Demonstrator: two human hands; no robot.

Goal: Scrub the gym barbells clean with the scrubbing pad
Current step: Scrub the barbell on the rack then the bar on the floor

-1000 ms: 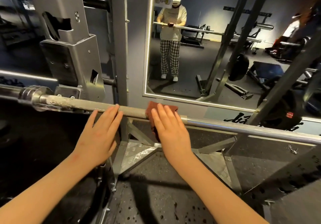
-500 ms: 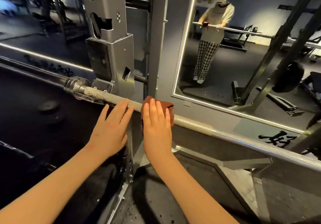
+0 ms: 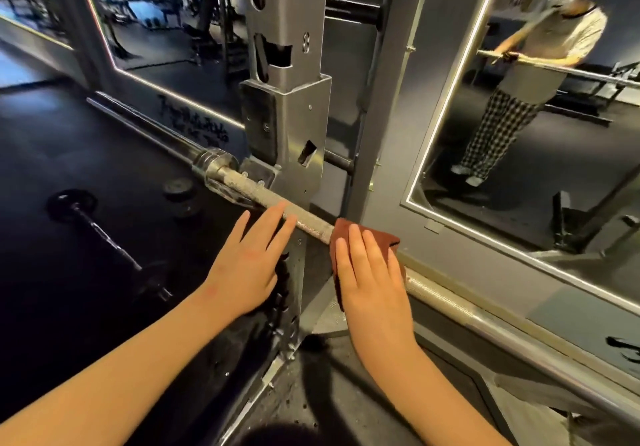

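Nearest us, both forearms reach forward to the bar (image 3: 453,303), which runs from the far left, across the rack (image 3: 287,116), to the near right. Our right hand (image 3: 372,272) lies flat on the pad (image 3: 346,232), fingers straight and close together, and presses it onto the bar. The brown-red pad is draped over the bar, and its edges show past our fingertips and beside the little finger. We cannot tell whether the thumb is hooked beneath.

Our left hand (image 3: 247,265) is just beside it, to the left. It is apart from the pad, with a bare stretch of knurled bar between the two. Its fingers are straight and slightly spread. The fingertips rest on top of the bar and the palm hangs in front of it. This hand holds nothing.

Past the left hand the knurled bar passes the foot of the rack's upright and meets a shiny collar (image 3: 214,165). Beyond the collar a smooth sleeve runs on to the far left.

On the dark floor (image 3: 52,155) below and left lies a short barbell (image 3: 104,234) with a plate on its far end.

Behind the rack, a lit mirror (image 3: 554,175) on the wall reflects a person in checked trousers with both hands on a bar.
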